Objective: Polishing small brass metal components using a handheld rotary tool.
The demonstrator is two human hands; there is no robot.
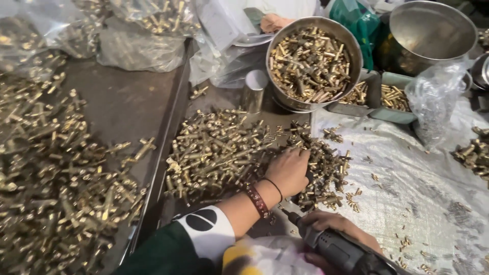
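My left hand reaches forward and rests palm down on a heap of small brass fittings in the middle of the table; its fingers are curled into the pieces, and what they hold is hidden. A red band and a black band sit on that wrist. My right hand is near the bottom edge, wrapped around a dark grey power screwdriver whose tip points up and left toward the heap.
A steel bowl full of brass parts stands behind the heap, with an empty steel basin at the far right. A small steel cup, clear plastic bags, a grey tray and another brass pile at left surround it.
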